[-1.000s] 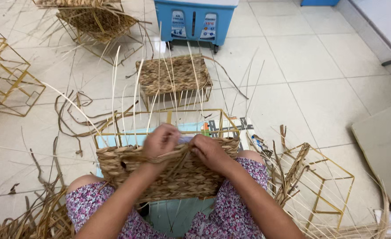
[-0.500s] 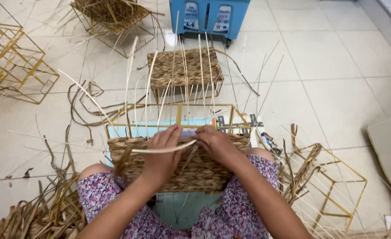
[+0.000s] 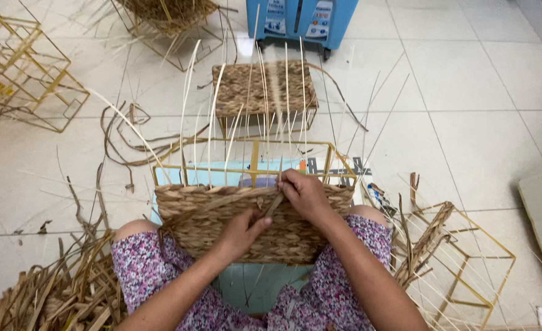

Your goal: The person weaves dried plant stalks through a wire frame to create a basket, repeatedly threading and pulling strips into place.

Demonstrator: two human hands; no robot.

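The half-woven basket (image 3: pixel 252 224) sat on her lap, braced by the left hand (image 3: pixel 241 233) — fingers curled against its wall. The right hand (image 3: pixel 304 195) pinched a flat strand (image 3: pixel 275 204) at the rim. Pulled too hard, that strand could have snapped, or bent the thin upright stakes (image 3: pixel 265 116).

Pale glossy floor tiles (image 3: pixel 467 79) with thin grout lines reflect soft light.
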